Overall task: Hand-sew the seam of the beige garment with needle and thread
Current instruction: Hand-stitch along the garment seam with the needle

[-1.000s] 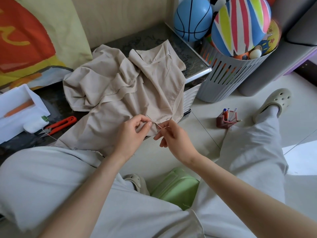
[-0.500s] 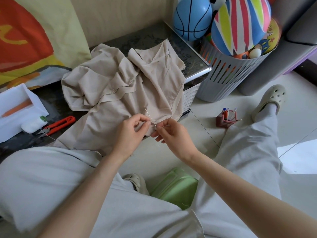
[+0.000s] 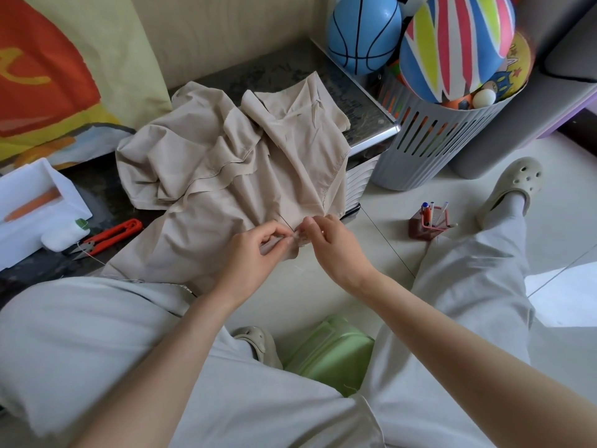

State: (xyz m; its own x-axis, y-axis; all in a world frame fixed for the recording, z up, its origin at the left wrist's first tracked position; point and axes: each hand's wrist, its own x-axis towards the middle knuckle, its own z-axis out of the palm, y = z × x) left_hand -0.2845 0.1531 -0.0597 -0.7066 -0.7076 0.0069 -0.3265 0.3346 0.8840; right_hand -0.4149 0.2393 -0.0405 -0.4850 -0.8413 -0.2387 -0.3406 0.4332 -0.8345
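The beige garment [image 3: 226,163] lies crumpled on a low dark table [image 3: 274,69], its lower edge hanging toward my lap. My left hand [image 3: 258,253] pinches the garment's edge at the seam. My right hand [image 3: 332,244] is right beside it, fingertips pinched at the same spot, where the needle [image 3: 287,223] shows only as a thin line rising from the cloth. A fine thread [image 3: 387,244] runs down to the right across the floor. Whether the right fingers hold the needle or the cloth is hard to tell.
Red thread snips [image 3: 109,237], a white thread spool [image 3: 64,234] and a white box [image 3: 32,205] sit at the table's left. A grey slotted basket [image 3: 429,147] full of balls stands at the right. A pen holder [image 3: 429,218] and green stool [image 3: 332,350] are on the floor.
My right hand has moved left, from a short gap with the needle showing between the hands to touching the seam beside my left fingertips.
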